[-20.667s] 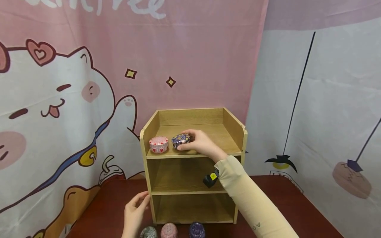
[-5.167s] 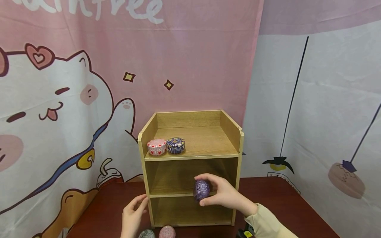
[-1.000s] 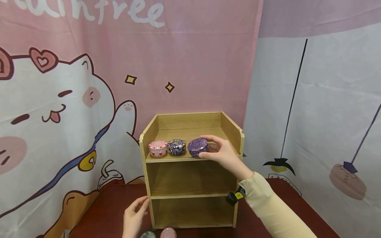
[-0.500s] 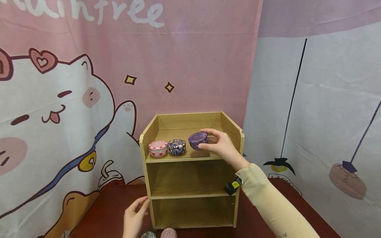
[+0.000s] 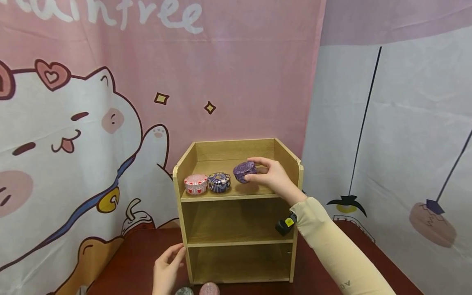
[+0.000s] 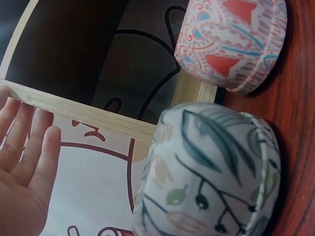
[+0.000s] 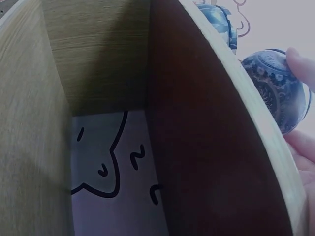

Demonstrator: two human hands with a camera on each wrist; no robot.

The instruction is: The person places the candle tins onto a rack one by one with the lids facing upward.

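Observation:
In the head view my right hand pinches a purple patterned round tin between thumb and fingers. The tin is slightly tilted, just above the top level of a wooden shelf. To its left sit a blue-and-yellow patterned tin and a pink tin with red hearts, side by side near the front edge. My left hand touches the shelf's left side panel; its fingers look fairly straight in the left wrist view. The right wrist view shows the purple tin beside the panel's edge.
On the dark red table, before the shelf, stand a pink tin and a white tin with grey-green leaves. Two lower compartments open forward under the top level. A printed cloth hangs behind the shelf.
Over the last second my right hand has moved the purple tin up and slightly back. Earlier, that hand held the blue-and-yellow tin, which now stands beside the pink one. My left hand stays put.

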